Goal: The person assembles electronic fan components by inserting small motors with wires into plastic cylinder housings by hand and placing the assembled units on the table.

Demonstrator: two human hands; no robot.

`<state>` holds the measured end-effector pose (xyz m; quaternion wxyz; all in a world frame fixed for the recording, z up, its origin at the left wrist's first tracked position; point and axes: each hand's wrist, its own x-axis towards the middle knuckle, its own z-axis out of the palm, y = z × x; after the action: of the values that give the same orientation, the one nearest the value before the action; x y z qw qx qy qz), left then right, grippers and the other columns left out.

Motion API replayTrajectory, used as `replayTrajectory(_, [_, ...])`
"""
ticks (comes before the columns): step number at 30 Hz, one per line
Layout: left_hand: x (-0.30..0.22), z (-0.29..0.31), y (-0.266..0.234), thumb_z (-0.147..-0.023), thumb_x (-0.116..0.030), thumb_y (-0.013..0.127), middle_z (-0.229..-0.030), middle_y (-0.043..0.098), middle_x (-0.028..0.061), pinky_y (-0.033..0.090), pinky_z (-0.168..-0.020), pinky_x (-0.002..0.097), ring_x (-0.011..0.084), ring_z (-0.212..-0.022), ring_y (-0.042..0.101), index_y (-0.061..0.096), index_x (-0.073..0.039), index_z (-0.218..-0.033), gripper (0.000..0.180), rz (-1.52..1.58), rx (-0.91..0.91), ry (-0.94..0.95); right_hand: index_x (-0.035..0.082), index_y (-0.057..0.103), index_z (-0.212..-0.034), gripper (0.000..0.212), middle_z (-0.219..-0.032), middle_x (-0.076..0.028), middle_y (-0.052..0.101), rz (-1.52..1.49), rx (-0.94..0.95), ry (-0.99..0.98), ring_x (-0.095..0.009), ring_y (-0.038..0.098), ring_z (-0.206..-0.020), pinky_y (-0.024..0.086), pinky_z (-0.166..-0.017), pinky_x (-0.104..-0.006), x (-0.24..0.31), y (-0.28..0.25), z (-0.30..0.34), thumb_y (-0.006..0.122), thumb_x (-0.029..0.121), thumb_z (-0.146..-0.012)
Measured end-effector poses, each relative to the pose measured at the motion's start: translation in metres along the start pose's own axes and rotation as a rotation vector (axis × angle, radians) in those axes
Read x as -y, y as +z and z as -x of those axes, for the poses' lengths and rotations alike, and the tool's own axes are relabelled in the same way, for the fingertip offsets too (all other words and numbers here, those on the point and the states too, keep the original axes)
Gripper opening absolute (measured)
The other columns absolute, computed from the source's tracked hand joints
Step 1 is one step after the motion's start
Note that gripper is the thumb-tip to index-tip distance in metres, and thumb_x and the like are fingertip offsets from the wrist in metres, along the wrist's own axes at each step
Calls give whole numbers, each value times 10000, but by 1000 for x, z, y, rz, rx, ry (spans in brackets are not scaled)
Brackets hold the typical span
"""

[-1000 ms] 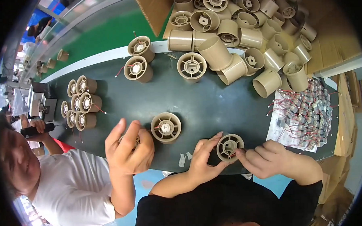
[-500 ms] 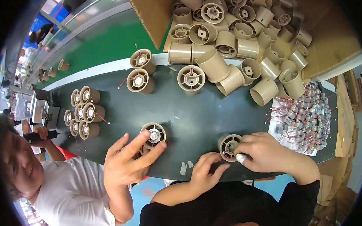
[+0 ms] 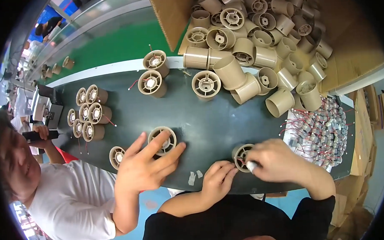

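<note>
A beige round plastic housing with a spoked end [image 3: 240,154] stands near the table's front edge, a red wire showing inside it. Against its near left rim, my left hand [image 3: 217,181] has thumb and fingertips pressed together; what they pinch is too small to make out. My right hand [image 3: 274,161] curls over the housing's right side. A white cover wraps one fingertip, which reaches into the opening. The right fingers are closed and slightly blurred, hiding what they hold. Two pale scraps [image 3: 192,178] lie left of my left hand.
At left, a co-worker's hand [image 3: 149,169] is over another housing [image 3: 167,136]; their other hand holds a black tool [image 3: 40,135]. Several finished-looking housings [image 3: 100,113] stand beyond. A cardboard box [image 3: 347,53] spills housings at the back. Small wired motors [image 3: 319,131] cover the right side.
My left thumb has closed against its fingers. My right hand has shifted slightly over the housing. The co-worker's hand moved a little right, and another housing shows beside it.
</note>
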<state>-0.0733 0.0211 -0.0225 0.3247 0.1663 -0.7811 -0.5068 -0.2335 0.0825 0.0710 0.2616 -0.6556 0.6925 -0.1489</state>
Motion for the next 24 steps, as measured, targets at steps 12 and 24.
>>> replayTrajectory(12, [-4, 0, -4, -684, -15, 609, -764, 508, 100, 440, -563, 286, 224, -680, 533, 538, 28, -934, 263, 37, 20, -71, 77, 546, -736, 152, -677, -80, 540, -9, 217, -50, -265, 526, -673, 407, -607, -350, -5, -6, -6, 576, 124, -595])
replayTrajectory(24, [-2, -6, -24, -587, 42, 586, -639, 467, 83, 404, -571, 330, 260, -652, 486, 525, -3, -652, 99, -62, 167, 135, 58, 529, -848, 270, -709, -71, 450, 725, -129, -24, -171, 425, -537, 374, -566, -291, 31, 5, 16, 534, 130, -587])
